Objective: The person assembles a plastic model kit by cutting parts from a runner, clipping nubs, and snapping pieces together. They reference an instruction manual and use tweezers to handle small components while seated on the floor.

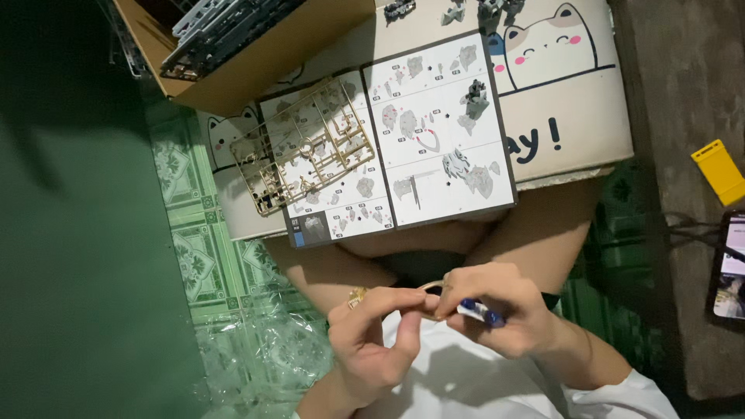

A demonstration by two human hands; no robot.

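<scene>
My left hand (371, 335), with a gold ring on one finger, pinches a small gold curved plastic part (429, 301) close to my chest. My right hand (497, 314) meets it from the right, fingers closed on a blue-handled tool (479, 311) and touching the same part. Above the hands an open instruction booklet (434, 132) with grey assembly pictures lies on a low table. A gold parts frame (306, 147) rests on the booklet's left page.
The low white table (574, 116) bears a cat drawing, with small grey model pieces (489, 12) at its far edge. A cardboard box (256, 62) holding grey parts frames stands at top left. Clear plastic wrap (264, 349) lies on the green patterned floor. A yellow object (720, 171) and a phone (729, 268) are at right.
</scene>
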